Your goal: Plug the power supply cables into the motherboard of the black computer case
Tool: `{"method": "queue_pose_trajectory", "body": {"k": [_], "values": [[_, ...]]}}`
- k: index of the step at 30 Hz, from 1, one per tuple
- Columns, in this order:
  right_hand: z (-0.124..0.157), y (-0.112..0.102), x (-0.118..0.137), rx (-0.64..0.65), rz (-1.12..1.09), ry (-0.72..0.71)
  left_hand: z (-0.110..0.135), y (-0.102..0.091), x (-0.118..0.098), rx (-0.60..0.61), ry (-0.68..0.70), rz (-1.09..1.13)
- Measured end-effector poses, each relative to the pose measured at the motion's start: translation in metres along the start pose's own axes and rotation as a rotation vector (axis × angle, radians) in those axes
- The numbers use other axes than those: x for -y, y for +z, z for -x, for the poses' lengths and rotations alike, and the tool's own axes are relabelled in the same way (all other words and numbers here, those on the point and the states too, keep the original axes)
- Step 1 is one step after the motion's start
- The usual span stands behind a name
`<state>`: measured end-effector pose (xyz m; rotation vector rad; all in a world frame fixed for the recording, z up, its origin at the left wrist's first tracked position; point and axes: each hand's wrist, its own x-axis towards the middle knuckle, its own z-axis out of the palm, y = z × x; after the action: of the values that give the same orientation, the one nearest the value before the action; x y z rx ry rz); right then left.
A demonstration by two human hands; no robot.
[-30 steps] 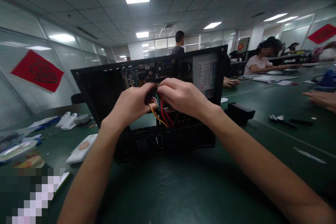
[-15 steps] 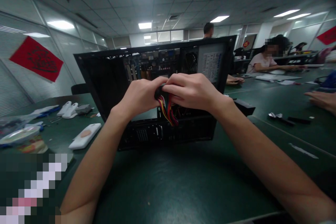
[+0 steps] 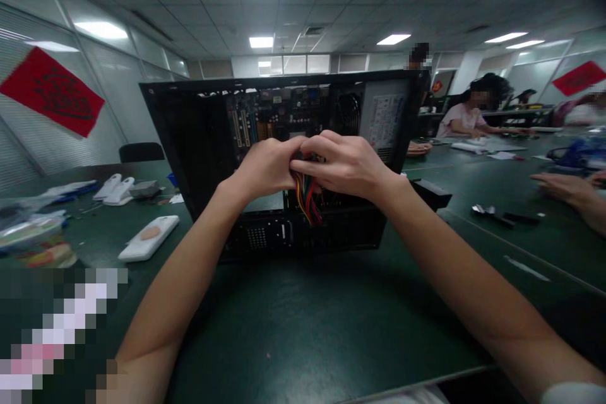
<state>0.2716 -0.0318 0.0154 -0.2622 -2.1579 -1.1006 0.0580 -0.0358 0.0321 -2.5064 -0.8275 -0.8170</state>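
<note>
An open black computer case stands on the green table in front of me, its inside facing me. My left hand and my right hand meet in front of it, both closed around a bundle of coloured cables. Red, yellow and black wires hang down below my fingers. The cables' upper part is hidden by my hands. Behind them I see the motherboard, a dark fan and the grey power supply at the upper right of the case.
To the left lie a white power bank-like block, a plastic tub and white objects. Dark scraps lie on the right. Another person's hand rests at the right edge; a person sits further back.
My view has turned slightly to the right. Both hands stay at the cable bundle, and my right hand's fingers have shifted a little on it.
</note>
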Motion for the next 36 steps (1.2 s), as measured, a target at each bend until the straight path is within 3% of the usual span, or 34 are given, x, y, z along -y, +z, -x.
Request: {"method": "queue_pose_trajectory", "body": {"k": [9,16,23,29,36], "values": [[0.009,0.02,-0.003,0.035,0.009,0.034,0.0,0.004,0.003,0.053,0.028,0.116],[0.009,0.031,0.003,0.159,0.046,0.318,0.004,0.004,0.014,0.012,0.023,0.008],[-0.002,0.034,0.011,0.318,-0.029,0.524,0.007,0.022,0.029,-0.012,-0.082,0.046],[0.011,0.062,0.011,0.589,-0.105,0.675,0.008,0.041,0.038,0.09,-0.167,0.029],[0.024,0.075,0.002,0.681,-0.145,0.78,-0.001,0.061,0.045,0.245,-0.153,-0.076]]}}
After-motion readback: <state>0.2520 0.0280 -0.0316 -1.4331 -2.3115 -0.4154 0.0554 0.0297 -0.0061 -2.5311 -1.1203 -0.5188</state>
